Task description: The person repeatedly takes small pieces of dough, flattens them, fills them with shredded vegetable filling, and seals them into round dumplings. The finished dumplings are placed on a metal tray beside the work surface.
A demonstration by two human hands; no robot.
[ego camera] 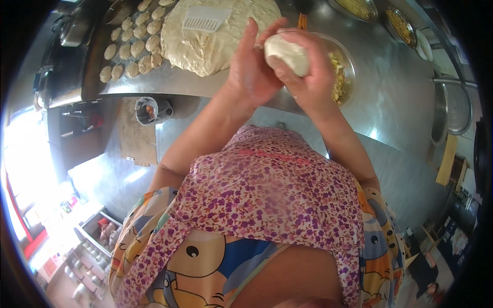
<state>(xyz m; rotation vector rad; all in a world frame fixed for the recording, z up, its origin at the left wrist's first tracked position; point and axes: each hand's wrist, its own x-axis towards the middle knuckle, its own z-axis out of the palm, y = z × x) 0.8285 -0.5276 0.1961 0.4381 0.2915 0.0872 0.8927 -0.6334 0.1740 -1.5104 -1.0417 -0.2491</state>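
A smooth, pale ball of dough (287,54) rests in my right hand (317,69), whose fingers and thumb curl around it. Close beside it, my left hand (252,67) is spread with the palm bare and its thumb raised; some of its fingers pass behind the dough. Under my right forearm stands a metal bowl (352,73) of chopped yellowish filling (338,79), partly covered by that hand. Beyond my left hand, a large slab of soft dough (200,50) spreads over the steel worktop (389,84). On the slab lies a white slotted plastic scraper (207,18).
Several small filled dough pieces (137,49) sit in rows at the left. Wooden chopsticks (302,21) stick up behind my right hand. Bowls of filling (400,25) stand at the far right. Below the counter edge is a lined bin (148,111). Another person (423,265) appears at lower right.
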